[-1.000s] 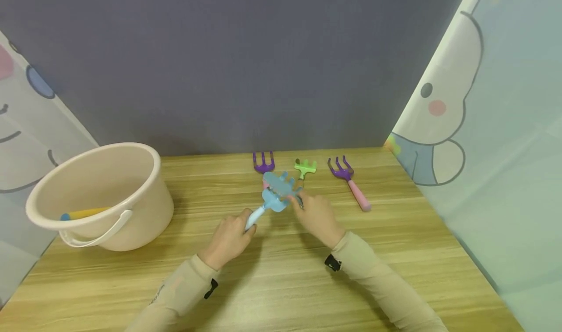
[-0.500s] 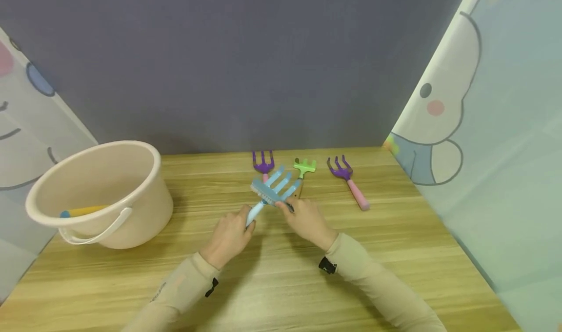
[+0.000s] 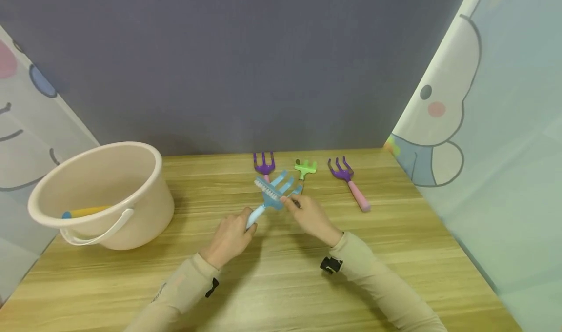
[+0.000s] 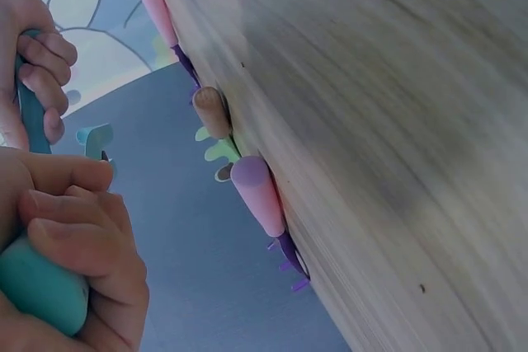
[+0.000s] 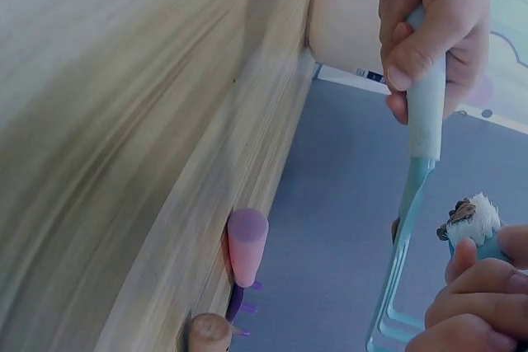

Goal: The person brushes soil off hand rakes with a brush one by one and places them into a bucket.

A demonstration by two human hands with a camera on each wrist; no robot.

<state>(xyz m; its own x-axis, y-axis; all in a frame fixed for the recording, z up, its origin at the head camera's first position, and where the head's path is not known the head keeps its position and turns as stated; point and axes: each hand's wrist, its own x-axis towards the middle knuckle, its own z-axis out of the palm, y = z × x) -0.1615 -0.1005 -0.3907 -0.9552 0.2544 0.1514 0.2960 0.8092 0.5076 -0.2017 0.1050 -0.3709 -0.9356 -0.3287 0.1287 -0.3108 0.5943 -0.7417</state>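
My left hand (image 3: 230,234) grips the pale handle of a light blue hand rake (image 3: 254,217), its tines raised above the table and pointing away. In my right hand (image 3: 309,217) is a blue scrubbing brush (image 3: 269,188), pinched near one end. The brush lies across the rake's head in the head view, with its white bristles turned toward me. Brown dirt (image 5: 462,210) clings to the bristle end in the right wrist view, and a brown spot marks the rake's edge. Left fingers (image 4: 78,228) curl round the handle in the left wrist view.
Behind the hands lie two purple forks with pink handles, one at right (image 3: 359,195) and one partly hidden (image 3: 264,168), plus a small green rake (image 3: 305,168). A cream bucket (image 3: 149,215) stands at left, a yellow-and-blue item (image 3: 88,212) inside. Dark panel (image 3: 263,78) closes the back.
The brush has moved down and left over the rake's head, then slightly back right, turning so its bristles show. The rake has tilted in the left hand, which stays in place.
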